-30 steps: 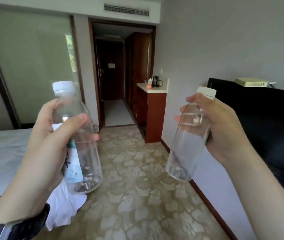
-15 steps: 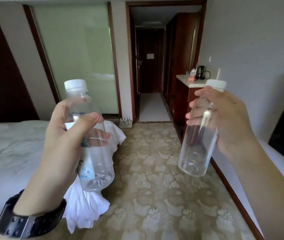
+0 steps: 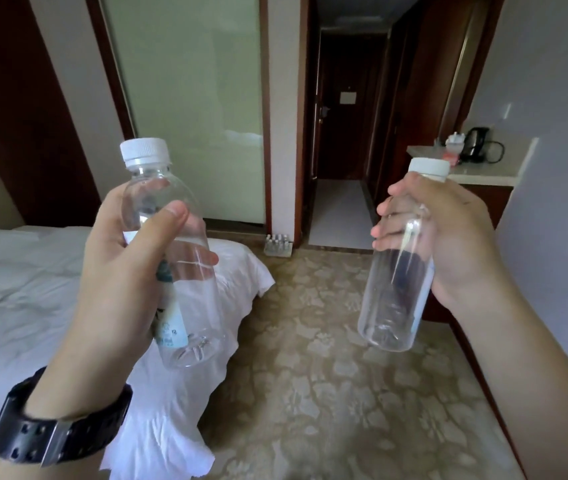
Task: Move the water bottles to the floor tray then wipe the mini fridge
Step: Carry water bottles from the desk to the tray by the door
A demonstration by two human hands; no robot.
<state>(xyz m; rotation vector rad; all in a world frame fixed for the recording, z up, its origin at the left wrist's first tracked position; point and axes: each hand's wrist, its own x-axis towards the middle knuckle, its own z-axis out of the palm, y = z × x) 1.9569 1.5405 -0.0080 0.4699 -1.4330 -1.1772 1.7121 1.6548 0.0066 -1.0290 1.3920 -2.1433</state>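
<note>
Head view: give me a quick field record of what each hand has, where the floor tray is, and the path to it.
left hand: closed around a capped clear bottle, upright, label partly visible
right hand: closed around a second capped bottle, base tilted left
floor tray: on the floor by the wall pillar, ahead, already holding small bottles
path: patterned carpet between bed and counter, looks unobstructed
mini fridge: not in view
</note>
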